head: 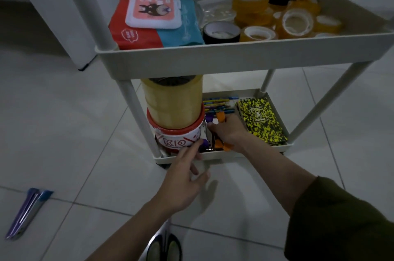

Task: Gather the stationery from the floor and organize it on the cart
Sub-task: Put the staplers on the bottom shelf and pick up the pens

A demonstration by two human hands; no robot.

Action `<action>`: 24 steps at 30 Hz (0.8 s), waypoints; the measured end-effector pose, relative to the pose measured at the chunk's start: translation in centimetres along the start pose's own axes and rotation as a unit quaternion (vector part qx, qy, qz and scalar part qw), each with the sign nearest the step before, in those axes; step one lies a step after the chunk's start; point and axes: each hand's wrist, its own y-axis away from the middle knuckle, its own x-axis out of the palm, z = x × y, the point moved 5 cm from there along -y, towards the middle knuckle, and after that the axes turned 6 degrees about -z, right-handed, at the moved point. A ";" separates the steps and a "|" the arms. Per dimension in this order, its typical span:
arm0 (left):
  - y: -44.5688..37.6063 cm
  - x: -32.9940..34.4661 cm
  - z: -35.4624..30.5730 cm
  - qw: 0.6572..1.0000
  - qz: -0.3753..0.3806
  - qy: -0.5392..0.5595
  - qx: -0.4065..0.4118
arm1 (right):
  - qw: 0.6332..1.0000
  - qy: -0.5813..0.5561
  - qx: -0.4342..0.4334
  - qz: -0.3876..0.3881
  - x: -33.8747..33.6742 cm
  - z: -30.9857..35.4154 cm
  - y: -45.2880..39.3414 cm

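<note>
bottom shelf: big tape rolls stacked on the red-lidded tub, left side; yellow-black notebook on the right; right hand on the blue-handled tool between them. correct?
Not quite: the tool under the right hand has orange handles, not blue, per the head view. The rest holds: tape rolls on the red-lidded tub at left, notebook at right.

Matt plastic cart (234, 56), seemingly glossy floor tiles (64, 132)

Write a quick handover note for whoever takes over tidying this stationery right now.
Right hand: gripping the orange-handled tools inside the bottom tray.
Left hand: open, fingertips at the tray's front edge by the red-and-white tub.
Done: tape rolls on the top shelf; pens and notebook below.
Left: two cutters and scissors on the floor.
</note>
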 end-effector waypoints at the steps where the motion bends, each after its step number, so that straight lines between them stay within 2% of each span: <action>1: 0.0 0.0 -0.1 1.000 -0.002 -0.018 0.011 | 1.000 -0.007 -0.014 0.013 0.1 0.1 0.1; 4: 0.1 -0.2 -1.0 0.992 -0.022 -0.111 0.046 | 0.999 0.009 -0.027 0.028 -0.3 -0.1 0.6; 7: 0.2 -0.1 -1.9 0.968 -0.057 -0.211 0.122 | 0.998 0.051 -0.042 0.005 -0.9 -0.8 1.1; 11: 0.1 0.7 -2.4 0.939 -0.027 -0.281 0.194 | 0.990 0.125 -0.062 -0.019 -1.5 -0.6 2.4; 16: 0.1 1.1 -2.4 0.914 0.025 -0.373 0.161 | 0.971 0.222 -0.086 -0.003 -1.9 -0.1 3.2; 20: 0.0 1.7 -2.4 0.924 0.076 -0.349 0.137 | 0.962 0.244 -0.123 0.000 -2.3 0.2 3.5; 24: 0.0 1.6 -2.5 0.924 0.079 -0.347 0.139 | 0.962 0.233 -0.141 0.006 -2.4 -0.3 3.6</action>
